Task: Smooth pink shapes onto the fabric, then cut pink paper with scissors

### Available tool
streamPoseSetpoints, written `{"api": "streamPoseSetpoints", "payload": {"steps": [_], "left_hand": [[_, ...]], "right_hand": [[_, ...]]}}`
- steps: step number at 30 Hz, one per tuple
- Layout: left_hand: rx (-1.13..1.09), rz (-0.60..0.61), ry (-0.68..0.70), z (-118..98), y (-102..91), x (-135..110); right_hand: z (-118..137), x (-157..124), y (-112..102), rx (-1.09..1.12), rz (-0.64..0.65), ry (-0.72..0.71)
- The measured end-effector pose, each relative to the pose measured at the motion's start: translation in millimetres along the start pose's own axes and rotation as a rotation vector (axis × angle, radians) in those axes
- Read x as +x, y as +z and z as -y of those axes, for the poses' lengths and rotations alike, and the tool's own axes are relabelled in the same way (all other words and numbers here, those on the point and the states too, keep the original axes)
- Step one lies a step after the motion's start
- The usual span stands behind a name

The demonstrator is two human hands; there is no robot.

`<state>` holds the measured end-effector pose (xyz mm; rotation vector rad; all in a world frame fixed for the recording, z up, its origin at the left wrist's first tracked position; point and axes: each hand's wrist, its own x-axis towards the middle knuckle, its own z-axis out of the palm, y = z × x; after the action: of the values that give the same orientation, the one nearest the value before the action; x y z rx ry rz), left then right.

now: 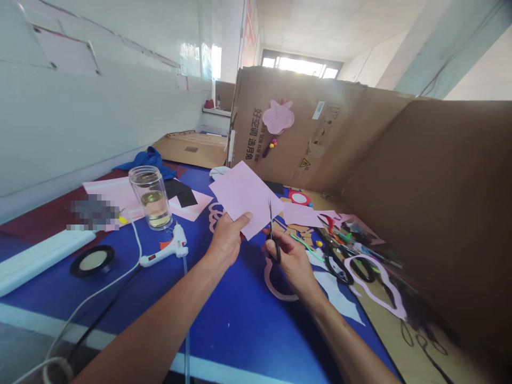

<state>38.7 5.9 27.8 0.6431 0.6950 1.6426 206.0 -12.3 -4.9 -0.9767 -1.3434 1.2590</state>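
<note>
My left hand (pixel 227 241) pinches the lower edge of a pink sheet (pixel 243 194), thumb on top, and holds it tilted above the table. Whether the sheet is paper or foam I cannot tell. In my right hand (pixel 295 262) are scissors with black handles (pixel 274 250), fingers in the loops. Their blades point up and overlap the sheet's right part; I cannot tell whether they cut into it. Below my right hand lies a curved pink cut-out strip (pixel 280 292). Behind my left hand is a scalloped pink cut-out (pixel 215 217), partly hidden by the sheet.
Left on the blue table (pixel 228 325) are a white glue gun (pixel 170 249), a glass jar of yellowish liquid (pixel 154 205), black tape (pixel 93 261) and a power strip (pixel 44 258). Scraps, pens and a wavy pink cut-out (pixel 394 296) lie right. Cardboard (pixel 344 144) stands behind.
</note>
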Motion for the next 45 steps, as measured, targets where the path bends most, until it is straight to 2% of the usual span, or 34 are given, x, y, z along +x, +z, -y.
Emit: {"api": "streamPoseSetpoints", "payload": {"steps": [11,20,45], "left_hand": [[0.070,0.018,-0.006,2.3,-3.9,1.2],[0.024,0.018,0.021,1.6,-2.6,2.1],[0.039,0.006,0.022,1.1,-3.9,3.2]], "right_hand": [[3.6,0.7,1.3,0.041,-0.027,0.046],[5.8,-0.9,2.1,0.018,-0.010,0.031],[-4.0,1.3,3.1,0.068,-0.020,0.026]]}}
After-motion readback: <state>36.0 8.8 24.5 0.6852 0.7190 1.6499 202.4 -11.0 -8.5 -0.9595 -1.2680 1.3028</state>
